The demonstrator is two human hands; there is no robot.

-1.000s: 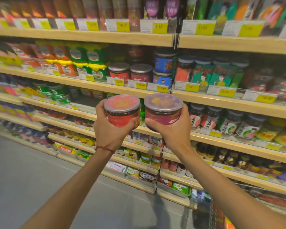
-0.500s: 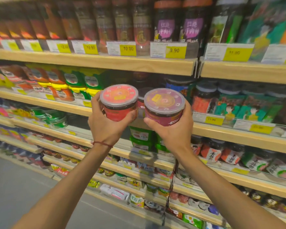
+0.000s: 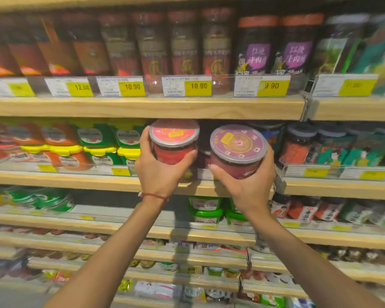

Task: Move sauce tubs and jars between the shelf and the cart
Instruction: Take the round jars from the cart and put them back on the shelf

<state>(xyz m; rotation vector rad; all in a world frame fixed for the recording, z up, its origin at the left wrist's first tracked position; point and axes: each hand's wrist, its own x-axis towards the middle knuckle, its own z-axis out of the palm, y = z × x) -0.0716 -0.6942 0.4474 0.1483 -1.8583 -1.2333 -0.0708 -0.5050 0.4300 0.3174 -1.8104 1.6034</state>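
Grip: red tub (image 3: 173,142) is held by left hand (image 3: 157,174), purple tub (image 3: 238,147) by right hand (image 3: 248,187).
Risk: tub possibly knocked loose by shelf edge (image 3: 76,181).

Glossy clear plastic lids (image 3: 237,143) cap the tubs; pale, matt wooden shelf edges (image 3: 142,107).

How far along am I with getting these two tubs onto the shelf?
Done: nothing I can confirm, as the cart is out of view. In hand: the left hand grips the red tub and the right hand grips the purple tub, side by side in front of the shelf. Left: neither tub rests on the shelf yet, so both likely need setting down.
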